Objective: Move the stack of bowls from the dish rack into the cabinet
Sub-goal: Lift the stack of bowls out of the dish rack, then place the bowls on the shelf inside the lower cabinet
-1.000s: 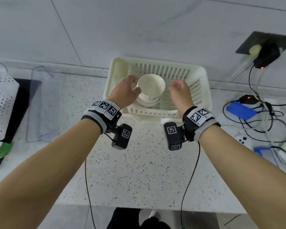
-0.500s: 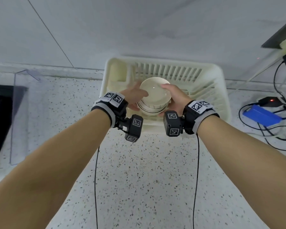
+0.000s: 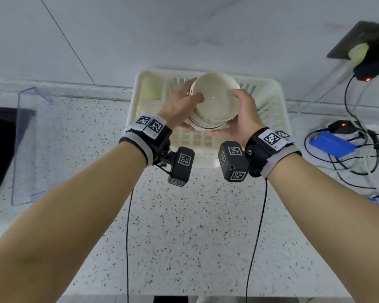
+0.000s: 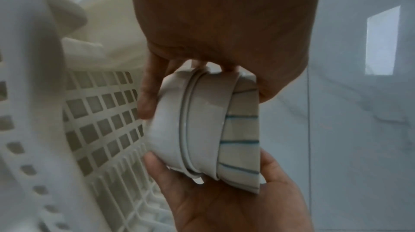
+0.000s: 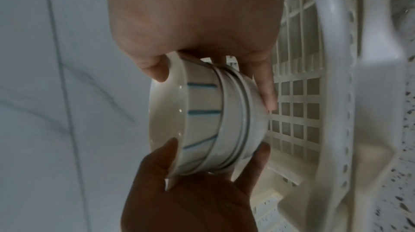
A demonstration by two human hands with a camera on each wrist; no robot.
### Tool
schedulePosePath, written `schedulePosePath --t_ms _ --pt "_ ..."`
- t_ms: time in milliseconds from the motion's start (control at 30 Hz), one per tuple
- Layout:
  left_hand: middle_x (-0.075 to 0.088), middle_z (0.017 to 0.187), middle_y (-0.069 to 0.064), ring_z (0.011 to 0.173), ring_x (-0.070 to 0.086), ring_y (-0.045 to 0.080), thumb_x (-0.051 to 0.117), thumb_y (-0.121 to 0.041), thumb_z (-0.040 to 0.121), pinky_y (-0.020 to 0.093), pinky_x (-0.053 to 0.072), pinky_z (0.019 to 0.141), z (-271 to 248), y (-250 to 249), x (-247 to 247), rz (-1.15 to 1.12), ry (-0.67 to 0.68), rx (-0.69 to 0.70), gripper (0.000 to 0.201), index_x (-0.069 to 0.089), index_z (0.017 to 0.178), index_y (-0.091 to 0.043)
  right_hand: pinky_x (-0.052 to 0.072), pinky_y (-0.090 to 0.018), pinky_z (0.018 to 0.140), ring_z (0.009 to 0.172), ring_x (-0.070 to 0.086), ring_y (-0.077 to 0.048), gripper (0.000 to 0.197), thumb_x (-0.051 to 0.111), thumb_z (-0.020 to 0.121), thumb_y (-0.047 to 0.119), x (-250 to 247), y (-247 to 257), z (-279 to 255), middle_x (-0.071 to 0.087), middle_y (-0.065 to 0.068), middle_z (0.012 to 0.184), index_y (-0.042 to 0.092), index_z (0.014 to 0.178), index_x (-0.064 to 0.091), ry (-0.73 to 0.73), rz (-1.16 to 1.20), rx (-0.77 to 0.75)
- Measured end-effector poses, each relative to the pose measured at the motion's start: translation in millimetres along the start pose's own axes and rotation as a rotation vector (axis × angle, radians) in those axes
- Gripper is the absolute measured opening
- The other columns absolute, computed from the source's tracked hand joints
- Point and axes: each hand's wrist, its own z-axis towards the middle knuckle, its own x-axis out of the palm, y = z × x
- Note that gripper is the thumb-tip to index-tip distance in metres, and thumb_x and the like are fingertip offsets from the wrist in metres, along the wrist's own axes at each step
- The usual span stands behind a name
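Observation:
A stack of white bowls [image 3: 213,101], the top one with blue stripes on its side [image 4: 240,140] [image 5: 199,124], is held in the air above the cream dish rack [image 3: 269,110]. My left hand [image 3: 182,108] grips the stack's left side, thumb over the top rim and fingers under the base. My right hand [image 3: 242,115] grips the right side the same way. In the wrist views the stack hangs clear of the rack floor [image 4: 98,117] [image 5: 298,111]. No cabinet is in view.
The rack sits against a grey wall on a speckled counter [image 3: 195,226]. A clear plastic sheet [image 3: 31,138] lies to the left. Cables, a blue device [image 3: 332,144] and a wall socket with a plug [image 3: 368,55] are on the right.
My right hand came in and took the stack's right side. Both hands have lifted the stack up out of the rack.

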Motion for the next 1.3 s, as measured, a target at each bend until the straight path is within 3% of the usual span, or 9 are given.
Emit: schedulePosePath --t_ms 133,300,467,567,733,833,1033,1133,1300 --pt "0.047 0.141 0.010 0.115 0.055 0.036 0.051 -0.035 0.085 0.059 0.062 0.073 -35 -10 11 -0.115 0.034 0.060 0.070 0.031 0.152 -0.033 0.062 -0.061 0.078 0.111 0.064 -0.032 0.037 0.054 0.095 0.043 -15 1 -39 0.059 -0.011 0.127 0.025 0.127 0.053 -0.002 -0.044 -0.108" --pt "0.044 0.136 0.008 0.119 0.052 0.038 0.044 -0.031 0.098 0.059 0.062 0.075 -93 -4 38 -0.158 0.046 0.084 0.058 0.027 0.153 -0.032 0.064 -0.055 0.076 0.108 0.061 -0.025 0.018 0.047 0.100 0.046 -41 -18 -107 0.055 -0.006 0.121 0.031 0.107 0.055 0.038 -0.126 -0.164" --pt "0.042 0.141 0.011 0.122 0.049 0.041 0.044 -0.030 0.097 0.060 0.062 0.074 -169 14 80 -0.131 0.012 0.098 0.057 0.029 0.151 -0.030 0.064 -0.054 0.074 0.111 0.061 -0.030 0.033 0.045 0.100 0.047 -78 -62 -170 0.054 -0.011 0.129 0.025 0.124 0.050 0.037 -0.118 -0.182" --pt "0.042 0.142 0.011 0.121 0.050 0.039 0.043 -0.028 0.098 0.059 0.062 0.075 -221 29 109 -0.130 -0.010 0.092 0.054 0.030 0.151 -0.029 0.064 -0.056 0.076 0.106 0.061 -0.029 0.035 0.042 0.101 0.047 -105 -93 -210 0.054 -0.010 0.124 0.025 0.127 0.048 0.050 -0.132 -0.194" --pt "0.048 0.136 0.010 0.116 0.055 0.036 0.043 -0.028 0.097 0.058 0.062 0.076 -306 58 155 -0.164 -0.011 0.085 0.051 0.035 0.147 -0.028 0.065 -0.047 0.067 0.106 0.062 -0.029 0.034 0.038 0.102 0.047 -150 -143 -276 0.057 -0.011 0.125 0.025 0.126 0.048 0.080 -0.151 -0.204" --pt "0.052 0.131 0.008 0.112 0.058 0.033 0.043 -0.028 0.096 0.057 0.062 0.075 -348 81 181 -0.169 -0.007 0.073 0.049 0.037 0.144 -0.029 0.065 -0.046 0.065 0.113 0.059 -0.031 0.037 0.038 0.101 0.046 -176 -182 -306 0.054 -0.011 0.130 0.025 0.130 0.047 0.078 -0.139 -0.201" --pt "0.054 0.127 0.005 0.113 0.059 0.033 0.046 -0.026 0.094 0.055 0.064 0.071 -399 143 229 -0.166 -0.005 -0.034 0.051 0.040 0.144 -0.029 0.064 -0.042 0.060 0.115 0.060 -0.033 0.044 0.040 0.099 0.047 -219 -270 -336 0.054 -0.009 0.132 0.026 0.137 0.047 0.030 -0.087 -0.093" --pt "0.055 0.129 0.004 0.112 0.061 0.032 0.045 -0.023 0.094 0.054 0.064 0.073 -408 177 248 -0.196 0.022 -0.077 0.051 0.039 0.144 -0.032 0.064 -0.038 0.056 0.108 0.063 -0.030 0.042 0.039 0.101 0.044 -235 -306 -341 0.057 -0.004 0.121 0.026 0.138 0.046 -0.013 -0.090 -0.068" --pt "0.056 0.127 0.001 0.113 0.062 0.031 0.048 -0.025 0.087 0.058 0.062 0.077 -409 241 277 -0.212 0.106 -0.161 0.061 0.038 0.146 -0.035 0.063 -0.036 0.055 0.105 0.065 -0.028 0.052 0.042 0.087 0.049 -258 -369 -333 0.060 -0.004 0.118 0.026 0.133 0.048 -0.099 -0.137 0.014"
